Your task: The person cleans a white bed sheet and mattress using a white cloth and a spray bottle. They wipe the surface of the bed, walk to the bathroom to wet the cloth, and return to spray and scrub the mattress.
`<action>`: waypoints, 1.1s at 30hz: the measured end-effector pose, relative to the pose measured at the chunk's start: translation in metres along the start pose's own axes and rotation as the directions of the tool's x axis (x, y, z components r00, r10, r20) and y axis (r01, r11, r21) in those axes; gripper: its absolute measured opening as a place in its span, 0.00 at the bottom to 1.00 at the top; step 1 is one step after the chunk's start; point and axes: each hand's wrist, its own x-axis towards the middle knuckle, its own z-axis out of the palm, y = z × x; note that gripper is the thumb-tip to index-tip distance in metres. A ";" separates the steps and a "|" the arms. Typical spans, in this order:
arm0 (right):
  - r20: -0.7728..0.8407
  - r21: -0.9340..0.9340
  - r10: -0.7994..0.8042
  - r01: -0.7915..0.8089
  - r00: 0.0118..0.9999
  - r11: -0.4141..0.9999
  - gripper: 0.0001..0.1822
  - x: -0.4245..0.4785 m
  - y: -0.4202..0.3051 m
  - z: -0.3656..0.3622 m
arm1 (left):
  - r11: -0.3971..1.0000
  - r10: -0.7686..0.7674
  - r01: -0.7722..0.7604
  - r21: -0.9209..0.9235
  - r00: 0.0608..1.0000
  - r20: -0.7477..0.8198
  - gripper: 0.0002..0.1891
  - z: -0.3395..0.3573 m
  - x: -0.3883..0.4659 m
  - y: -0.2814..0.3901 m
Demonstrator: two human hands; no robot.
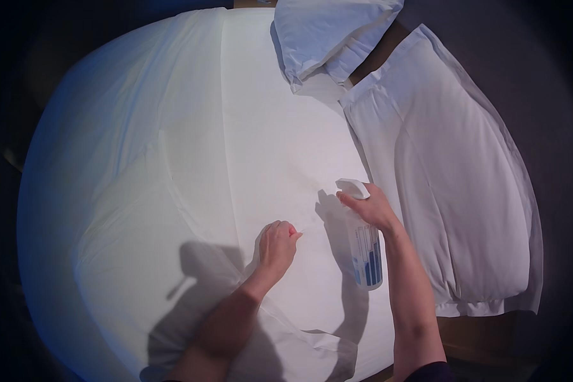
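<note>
My right hand [375, 207] grips a spray bottle [366, 258] around its neck, below the white trigger head. The bottle is translucent, with a printed blue-and-white label, and its nozzle points away to the left over the bed. Lower and to the left, my left hand [278, 246] is curled, thumb and forefinger pinching what looks like a small fold of the white sheet [272, 143]. Faint greyish marks lie on the sheet between and beyond my hands. Both arms cast dark shadows across the bedding.
A white duvet [133, 224] lies rumpled over the bed's left side. At the far end is a white pillow [329, 38]. Another large pillow in a white case [458, 191] lies along the right, past the mattress edge. Dark floor [549, 119] surrounds the bed.
</note>
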 end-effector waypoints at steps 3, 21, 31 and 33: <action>-0.019 0.029 0.023 -0.022 1.000 0.999 0.27 -0.001 0.003 0.002 | 1.000 0.018 -0.018 -0.001 1.000 -0.008 0.08 0.001 -0.001 -0.001; -0.021 -0.146 0.012 -0.015 1.000 0.989 0.28 -0.012 0.014 0.007 | 1.000 0.017 -0.017 -0.019 1.000 -0.011 0.09 -0.002 0.000 0.000; -0.034 -0.169 -0.007 0.001 0.999 0.986 0.28 0.001 0.006 0.012 | 0.999 0.013 -0.013 -0.041 1.000 -0.013 0.08 -0.001 -0.001 0.001; -0.024 -0.151 -0.024 0.020 0.999 0.988 0.28 0.006 0.001 0.015 | 0.999 0.011 -0.012 -0.035 1.000 -0.011 0.08 -0.002 -0.002 0.001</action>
